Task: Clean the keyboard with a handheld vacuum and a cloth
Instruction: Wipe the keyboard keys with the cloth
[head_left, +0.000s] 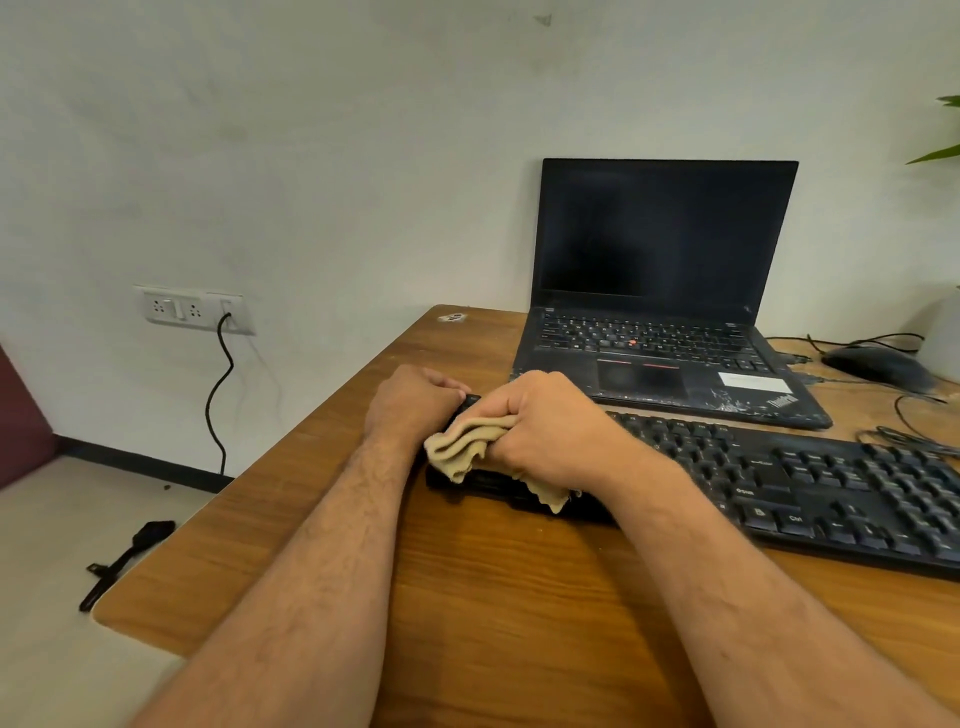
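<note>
A black full-size keyboard (810, 483) lies across the wooden desk (493, 597), running from the middle to the right edge of view. My right hand (545, 421) grips a bunched beige cloth (467, 447) and holds it down on the keyboard's left end. My left hand (415, 402) is curled around the keyboard's far left corner. Both hands hide that end of the keyboard. No handheld vacuum is in view.
An open black laptop (660, 291) with a dark screen stands just behind the keyboard. A black mouse (878, 364) and loose cables lie at the right. A wall socket (195, 309) with a hanging black cable is at the left; a black strap-like object (124, 561) lies on the floor.
</note>
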